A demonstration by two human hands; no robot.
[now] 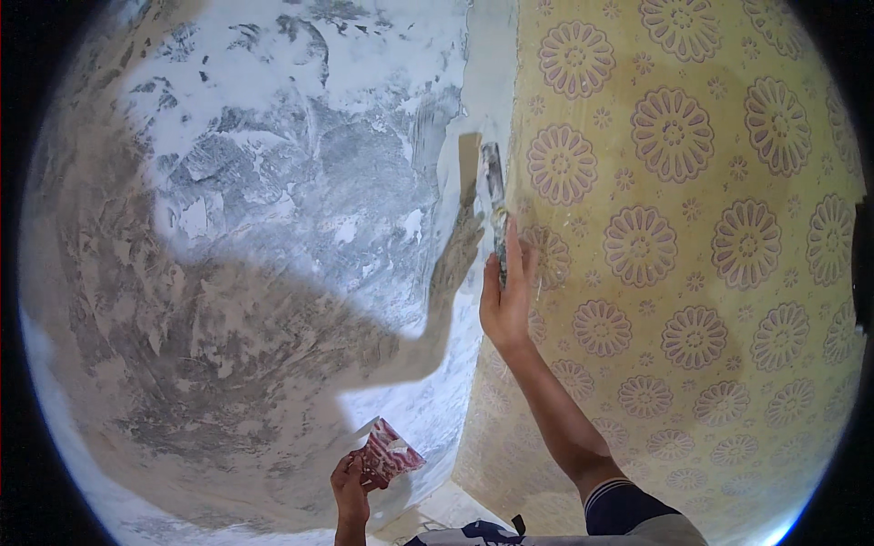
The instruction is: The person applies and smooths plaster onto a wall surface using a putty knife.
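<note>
My right hand (508, 305) is raised at the wall corner and closed round the handle of a putty knife (492, 177). The narrow blade points up, beside a strip of smooth grey-white plaster (482, 100); whether its edge touches the strip I cannot tell. Low in the view, my left hand (350, 487) grips the left edge of a flat, roughly square red piece (393, 455) with white smears or markings. It is held tilted in front of the plastered wall, well below the knife.
Patchy white and grey plaster covers the left wall (273, 173). The right wall (674, 227) has yellow covering with purple flower rounds, meeting the plaster at the corner. My shadow falls across the left wall. Pale floor (451, 505) shows at the bottom of the corner.
</note>
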